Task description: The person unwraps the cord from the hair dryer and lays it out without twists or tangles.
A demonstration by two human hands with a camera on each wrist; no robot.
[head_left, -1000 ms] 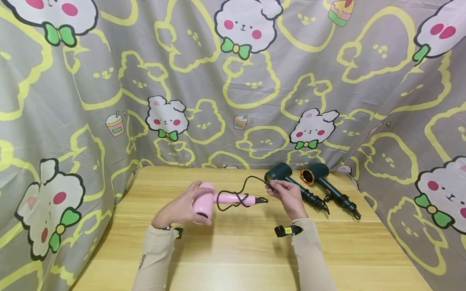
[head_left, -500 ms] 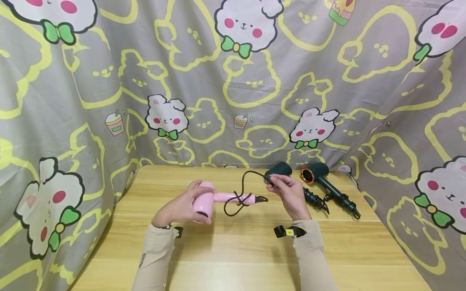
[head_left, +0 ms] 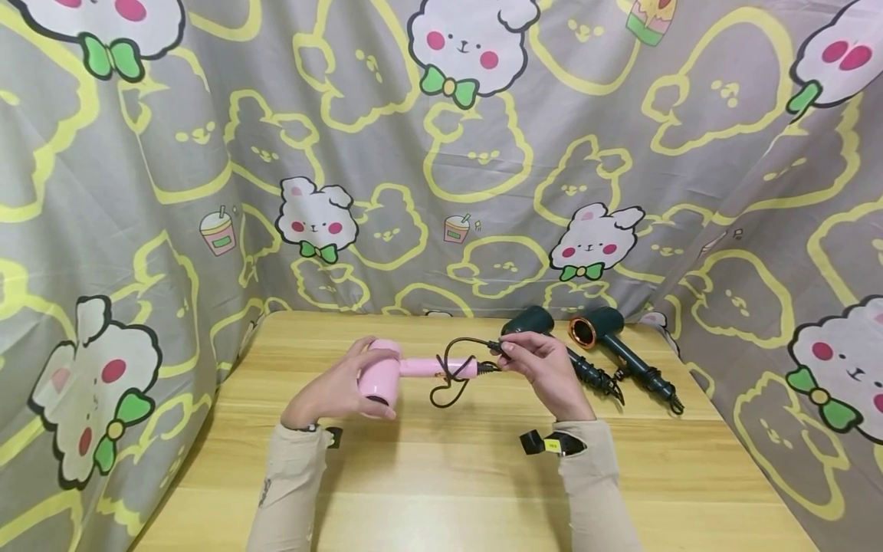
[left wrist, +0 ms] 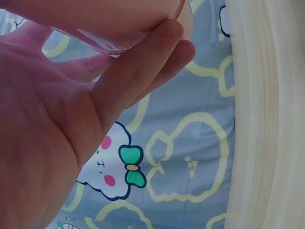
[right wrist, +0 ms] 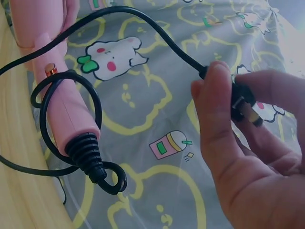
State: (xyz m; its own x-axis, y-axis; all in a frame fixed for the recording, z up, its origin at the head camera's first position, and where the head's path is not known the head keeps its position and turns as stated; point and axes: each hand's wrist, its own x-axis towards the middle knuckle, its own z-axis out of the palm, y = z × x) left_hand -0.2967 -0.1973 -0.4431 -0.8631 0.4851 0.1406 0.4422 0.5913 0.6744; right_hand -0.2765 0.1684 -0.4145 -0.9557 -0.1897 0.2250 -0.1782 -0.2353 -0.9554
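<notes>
My left hand (head_left: 329, 391) grips the pink hair dryer (head_left: 379, 381) round its barrel, above the table. In the left wrist view the fingers (left wrist: 138, 67) curl against the glossy pink barrel (left wrist: 109, 24). The dryer's handle (right wrist: 71, 107) points right, with the black cord (right wrist: 143, 19) looped loosely round it. My right hand (head_left: 548, 373) pinches the black plug (right wrist: 243, 102) at the cord's end between thumb and fingers; its metal prongs show in the right wrist view. The cord arcs from the plug back to the handle.
Two dark green hair dryers lie at the back right of the wooden table (head_left: 441, 475): one (head_left: 530, 320) partly behind my right hand, the other (head_left: 607, 330) with a copper-coloured ring. Their cords are wound round the handles. A patterned curtain (head_left: 386, 153) surrounds the table's back and sides.
The pink dryer has shifted slightly left and up with my left hand. My right hand first moved up a little, then down, keeping the plug; the cord's loop has slid along the handle.
</notes>
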